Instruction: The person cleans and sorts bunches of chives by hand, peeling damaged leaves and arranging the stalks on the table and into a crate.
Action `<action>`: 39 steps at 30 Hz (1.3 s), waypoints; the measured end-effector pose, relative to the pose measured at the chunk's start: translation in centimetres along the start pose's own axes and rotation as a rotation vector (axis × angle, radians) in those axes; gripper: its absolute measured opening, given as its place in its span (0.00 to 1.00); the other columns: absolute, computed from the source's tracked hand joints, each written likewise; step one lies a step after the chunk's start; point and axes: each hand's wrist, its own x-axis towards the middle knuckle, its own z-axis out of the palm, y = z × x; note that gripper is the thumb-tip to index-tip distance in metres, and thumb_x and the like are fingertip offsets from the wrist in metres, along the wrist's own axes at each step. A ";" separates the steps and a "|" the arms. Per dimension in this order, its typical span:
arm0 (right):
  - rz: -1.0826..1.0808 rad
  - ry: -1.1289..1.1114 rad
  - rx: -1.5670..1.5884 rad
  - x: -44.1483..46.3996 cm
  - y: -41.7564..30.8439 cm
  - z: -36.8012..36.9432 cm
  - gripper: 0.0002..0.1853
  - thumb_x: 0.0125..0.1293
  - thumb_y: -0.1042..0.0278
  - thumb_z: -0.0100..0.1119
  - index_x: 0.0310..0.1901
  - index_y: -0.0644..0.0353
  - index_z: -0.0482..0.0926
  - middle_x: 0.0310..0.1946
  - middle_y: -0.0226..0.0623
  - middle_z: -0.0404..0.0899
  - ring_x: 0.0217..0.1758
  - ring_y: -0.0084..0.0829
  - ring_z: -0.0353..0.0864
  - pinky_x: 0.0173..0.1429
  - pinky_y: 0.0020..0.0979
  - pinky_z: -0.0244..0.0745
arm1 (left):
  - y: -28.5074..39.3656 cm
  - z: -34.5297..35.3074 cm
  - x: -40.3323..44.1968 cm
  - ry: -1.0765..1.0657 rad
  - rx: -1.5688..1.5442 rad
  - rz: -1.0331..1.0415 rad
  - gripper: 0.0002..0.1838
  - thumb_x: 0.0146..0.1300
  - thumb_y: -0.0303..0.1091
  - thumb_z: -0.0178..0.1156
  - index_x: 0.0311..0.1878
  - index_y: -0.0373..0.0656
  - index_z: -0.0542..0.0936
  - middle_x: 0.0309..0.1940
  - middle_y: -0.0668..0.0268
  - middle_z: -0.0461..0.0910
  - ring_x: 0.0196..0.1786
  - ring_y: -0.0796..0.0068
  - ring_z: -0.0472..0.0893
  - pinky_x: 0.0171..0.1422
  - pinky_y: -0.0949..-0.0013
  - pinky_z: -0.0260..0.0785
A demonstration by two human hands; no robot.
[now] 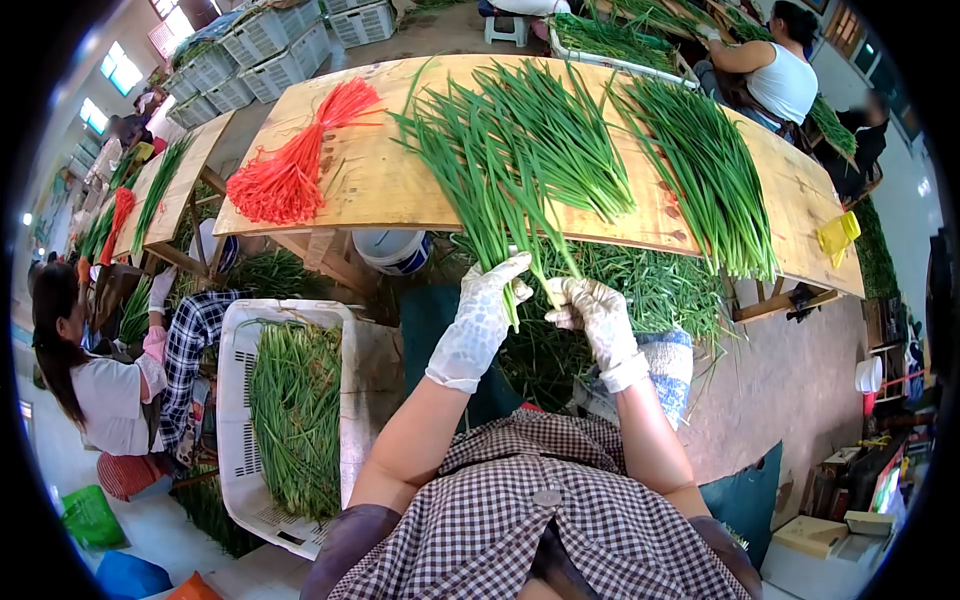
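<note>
My left hand (482, 310), in a whitish glove, is closed round the pale stem ends of a bunch of garlic chives (478, 215). The long green leaves of that bunch lie up across the wooden table (400, 195). Just to its right, my gloved right hand (597, 318) pinches the lower ends of a few chive stalks (541, 272), apart from the bunch. Beyond my hands lies a loose pile of chives (560, 135). Another pile of chives (715, 180) rests farther right, its pale ends toward the table's near edge.
Red ties (290, 180) are heaped at the table's left, and a yellow object (838, 236) sits at its right end. A white crate (235, 400) of greens stands at my left. Cut leaves (650, 285) lie below the table. Co-workers (100, 390) sit nearby.
</note>
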 end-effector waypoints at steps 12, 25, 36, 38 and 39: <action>-0.333 0.110 -0.393 2.6 -0.2 1.2 0.05 0.62 0.77 0.55 0.38 0.67 0.79 0.28 0.38 0.83 0.28 0.23 0.82 0.32 0.25 0.76 | -0.1 2.0 0.3 0.150 -0.015 0.171 0.10 0.53 0.17 0.63 0.37 0.39 0.77 0.28 0.61 0.81 0.20 0.80 0.75 0.20 0.76 0.66; -0.021 0.106 -0.584 1.0 3.7 -6.7 0.18 0.65 0.57 0.57 0.47 0.64 0.79 0.38 0.41 0.83 0.35 0.26 0.83 0.41 0.26 0.77 | 1.0 -0.1 1.1 0.077 -0.076 0.025 0.11 0.56 0.19 0.62 0.41 0.42 0.77 0.27 0.64 0.79 0.15 0.78 0.71 0.22 0.71 0.62; -0.899 0.700 -1.308 2.8 -4.3 0.4 0.19 0.53 0.55 0.66 0.45 0.54 0.80 0.33 0.36 0.82 0.36 0.42 0.81 0.39 0.36 0.76 | 0.8 0.1 -0.1 0.154 0.122 0.111 0.11 0.54 0.18 0.62 0.40 0.39 0.74 0.27 0.59 0.81 0.14 0.79 0.71 0.18 0.74 0.65; -0.780 0.499 -1.206 1.1 -4.7 1.2 0.20 0.52 0.54 0.67 0.45 0.54 0.80 0.34 0.35 0.82 0.36 0.40 0.82 0.39 0.35 0.76 | 0.8 0.3 -0.1 0.173 0.118 0.132 0.11 0.54 0.20 0.63 0.41 0.39 0.75 0.27 0.60 0.81 0.14 0.79 0.72 0.18 0.75 0.66; -0.653 0.301 -1.099 0.1 -4.4 1.7 0.21 0.52 0.54 0.68 0.46 0.53 0.80 0.34 0.34 0.82 0.36 0.38 0.82 0.40 0.34 0.76 | 0.7 0.4 -0.1 0.172 0.115 0.132 0.11 0.54 0.20 0.63 0.41 0.39 0.75 0.27 0.60 0.81 0.14 0.79 0.72 0.18 0.75 0.66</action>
